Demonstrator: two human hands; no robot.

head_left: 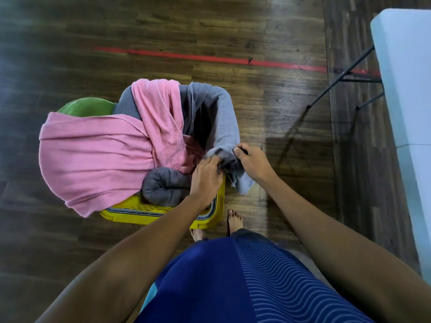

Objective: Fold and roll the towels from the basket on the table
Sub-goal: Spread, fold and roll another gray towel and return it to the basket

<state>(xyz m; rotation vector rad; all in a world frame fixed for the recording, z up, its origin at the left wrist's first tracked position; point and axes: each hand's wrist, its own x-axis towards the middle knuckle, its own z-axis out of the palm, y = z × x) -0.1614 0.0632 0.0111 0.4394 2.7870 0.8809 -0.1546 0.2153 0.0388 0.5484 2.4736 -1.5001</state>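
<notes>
Basket [163,217], yellow: standing on the floor [256,31], well apart from the white counter [405,78] at right.
Contents: pink towel [98,155] draping over the left rim; dark grey towel [163,186] lying bunched at the near side; light grey towel [224,113] hanging over the right rim.
Left grip [206,180], right grip [253,160]: both pinching the light grey towel's near edge, side by side, probably gathering its corners for lifting out.

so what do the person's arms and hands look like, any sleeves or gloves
Both arms are bare as far up as the view shows, with no sleeves. The left hand and right hand are bare too: no gloves, and no watch or bracelet shows at the wrists. Below them the person wears a dark blue garment with lighter wavy stripes.
</notes>
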